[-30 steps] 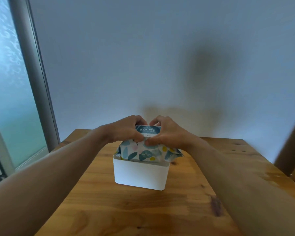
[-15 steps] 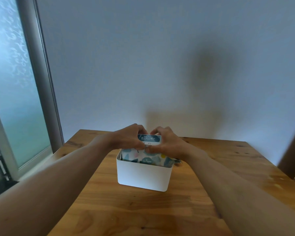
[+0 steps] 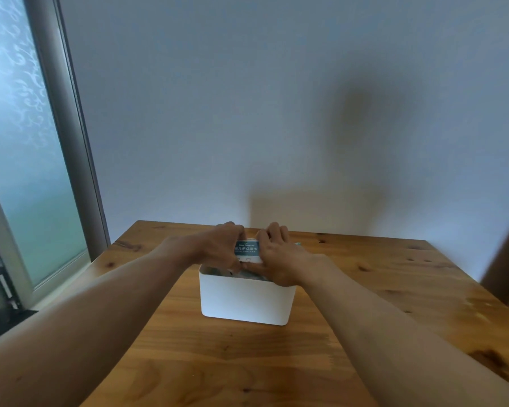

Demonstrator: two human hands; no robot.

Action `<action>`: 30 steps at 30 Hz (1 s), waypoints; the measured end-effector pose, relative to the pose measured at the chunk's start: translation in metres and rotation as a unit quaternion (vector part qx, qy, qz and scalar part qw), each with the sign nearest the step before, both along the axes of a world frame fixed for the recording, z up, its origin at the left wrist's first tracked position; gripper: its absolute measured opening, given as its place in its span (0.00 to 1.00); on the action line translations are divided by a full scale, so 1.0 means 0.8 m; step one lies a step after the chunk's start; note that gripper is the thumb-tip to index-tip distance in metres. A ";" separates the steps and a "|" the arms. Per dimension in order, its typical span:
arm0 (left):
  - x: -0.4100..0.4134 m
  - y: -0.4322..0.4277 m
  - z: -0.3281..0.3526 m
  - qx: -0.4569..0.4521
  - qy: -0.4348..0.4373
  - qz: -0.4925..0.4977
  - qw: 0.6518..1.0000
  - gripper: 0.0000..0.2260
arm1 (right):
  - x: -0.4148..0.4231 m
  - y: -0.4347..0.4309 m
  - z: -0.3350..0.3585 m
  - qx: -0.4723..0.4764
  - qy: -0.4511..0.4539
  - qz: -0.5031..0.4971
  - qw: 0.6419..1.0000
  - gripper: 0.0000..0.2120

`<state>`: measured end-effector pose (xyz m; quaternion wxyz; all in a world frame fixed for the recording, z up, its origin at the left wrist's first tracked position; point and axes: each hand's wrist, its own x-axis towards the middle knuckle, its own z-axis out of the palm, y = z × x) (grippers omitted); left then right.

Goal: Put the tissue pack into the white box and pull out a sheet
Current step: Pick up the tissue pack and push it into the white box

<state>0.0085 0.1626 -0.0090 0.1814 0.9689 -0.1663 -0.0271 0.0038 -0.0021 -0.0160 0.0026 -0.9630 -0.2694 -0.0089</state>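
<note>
The white box (image 3: pixel 246 301) stands open-topped in the middle of the wooden table (image 3: pixel 247 362). The tissue pack (image 3: pixel 247 250) sits down inside it; only its blue and white top label shows between my hands, plus a strip of patterned wrapper just under the rim. My left hand (image 3: pixel 218 245) presses on the pack's left end, fingers curled over the top. My right hand (image 3: pixel 279 257) holds the pack's right end, its thumb low at the box's front rim. Most of the pack is hidden by the box wall and my hands.
A frosted window with a grey frame (image 3: pixel 68 136) runs along the left, beside the table's edge. A plain wall stands just behind the table. A dark wooden post (image 3: pixel 506 259) rises at the right edge.
Both hands have pushed the pack downward: its patterned sides, which bulged over the rim a second ago, are now below the rim. The view has tilted slightly.
</note>
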 end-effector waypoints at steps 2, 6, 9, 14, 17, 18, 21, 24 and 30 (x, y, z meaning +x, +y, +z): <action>0.002 -0.002 -0.002 0.017 -0.009 -0.002 1.000 0.24 | -0.002 0.001 0.002 -0.031 0.002 -0.006 0.999 0.34; 0.004 -0.007 -0.004 0.046 -0.023 -0.004 0.999 0.23 | -0.001 0.002 0.005 -0.097 -0.014 -0.018 0.995 0.36; 0.003 -0.012 -0.007 0.075 -0.030 -0.008 0.997 0.22 | 0.003 0.008 0.007 -0.129 -0.023 -0.024 0.991 0.34; 0.007 -0.006 -0.004 0.039 -0.015 -0.001 0.999 0.21 | 0.006 0.007 0.028 -0.065 0.065 -0.063 0.994 0.37; 0.006 -0.007 0.004 0.007 -0.020 0.006 1.000 0.21 | 0.007 0.003 0.034 -0.065 0.079 -0.074 0.992 0.34; 0.005 -0.009 0.007 0.001 -0.029 0.005 1.000 0.21 | 0.008 0.002 0.035 -0.061 0.076 -0.073 0.993 0.33; 0.005 -0.012 0.013 -0.053 -0.035 0.006 0.998 0.17 | 0.011 -0.005 0.037 -0.020 0.069 -0.070 0.995 0.32; 0.007 -0.008 0.017 -0.095 -0.014 0.010 0.995 0.16 | 0.013 -0.012 0.041 0.012 0.064 -0.073 0.995 0.34; 0.005 -0.005 0.039 -0.155 -0.031 0.029 0.987 0.21 | 0.012 -0.019 0.055 0.053 -0.019 -0.051 0.997 0.35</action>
